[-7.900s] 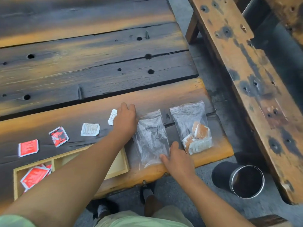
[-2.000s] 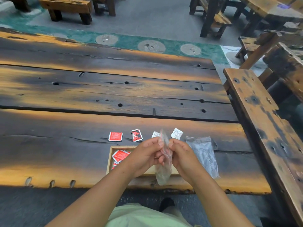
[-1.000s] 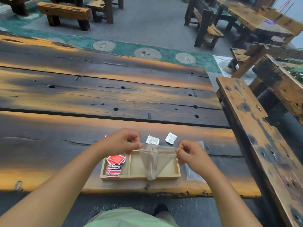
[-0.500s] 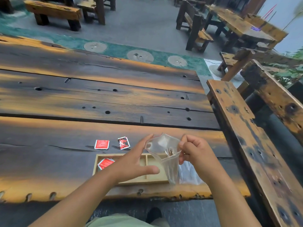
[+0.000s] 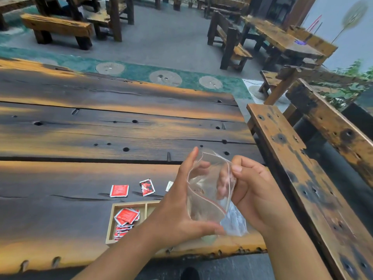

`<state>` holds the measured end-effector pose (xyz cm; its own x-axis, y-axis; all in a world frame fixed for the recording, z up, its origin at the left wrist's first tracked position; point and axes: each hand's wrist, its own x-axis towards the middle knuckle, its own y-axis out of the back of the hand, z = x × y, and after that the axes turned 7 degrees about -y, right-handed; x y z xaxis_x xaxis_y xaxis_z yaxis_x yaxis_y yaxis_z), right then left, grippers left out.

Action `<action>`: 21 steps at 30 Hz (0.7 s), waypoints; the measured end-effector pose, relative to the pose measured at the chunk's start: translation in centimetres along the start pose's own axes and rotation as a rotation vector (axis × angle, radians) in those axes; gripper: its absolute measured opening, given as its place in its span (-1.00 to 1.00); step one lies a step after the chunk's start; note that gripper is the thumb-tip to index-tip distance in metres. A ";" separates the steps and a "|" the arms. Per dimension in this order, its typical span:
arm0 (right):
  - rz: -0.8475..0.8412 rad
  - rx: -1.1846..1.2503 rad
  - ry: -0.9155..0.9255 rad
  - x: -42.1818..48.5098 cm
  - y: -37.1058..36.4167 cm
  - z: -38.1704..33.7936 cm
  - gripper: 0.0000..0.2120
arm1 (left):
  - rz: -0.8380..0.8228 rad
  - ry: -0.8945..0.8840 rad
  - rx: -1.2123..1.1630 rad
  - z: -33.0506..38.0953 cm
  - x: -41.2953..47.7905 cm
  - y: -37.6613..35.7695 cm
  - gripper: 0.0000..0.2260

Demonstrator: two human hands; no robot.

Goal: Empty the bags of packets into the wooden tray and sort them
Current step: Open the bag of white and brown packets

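The emptying step is judged to be in hand. A clear bag (image 5: 207,190) with a red zip strip is held up above the near edge of the worktop (image 5: 121,134), toward its near right corner and over the right end of the wooden tray (image 5: 111,225). Its rim is pinched between the curled thumb and fingers of the right hand (image 5: 256,195). The left hand (image 5: 177,209) is spread wide, with straight fingers and thumb laid against the bag's left side and nothing clasped. The mouth is pulled apart; whether anything is inside cannot be told.

In the tray's left compartment red packets (image 5: 126,216) are piled. Two loose red packets (image 5: 119,190) and a white packet (image 5: 169,185) are left on the worktop just beyond the tray's far wall. A second bag (image 5: 237,223) is seen lying by the near edge.

Next, the held bag would need to be tipped mouth-down over a free compartment, and the loose ones gathered in by kind.
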<state>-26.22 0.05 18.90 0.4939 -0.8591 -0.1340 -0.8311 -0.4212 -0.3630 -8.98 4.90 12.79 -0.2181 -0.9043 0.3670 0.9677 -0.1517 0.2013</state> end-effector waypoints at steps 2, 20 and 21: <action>-0.017 0.015 0.025 -0.1 -0.1 -0.5 -0.82 | 0.086 -0.029 -0.011 0.3 0.5 -0.6 0.07; -0.101 -0.259 -0.060 1.9 2.1 5.7 -0.28 | 0.273 -0.047 -0.612 2.7 5.4 1.3 -0.43; -0.140 -0.226 -0.100 1.7 2.1 5.8 -0.29 | 0.283 -0.025 -0.639 2.5 5.6 1.4 -0.50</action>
<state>-25.63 -0.61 12.59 0.6210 -0.7600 -0.1914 -0.7836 -0.5972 -0.1710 -9.14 0.56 17.38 0.0582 -0.9353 0.3489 0.8705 -0.1235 -0.4763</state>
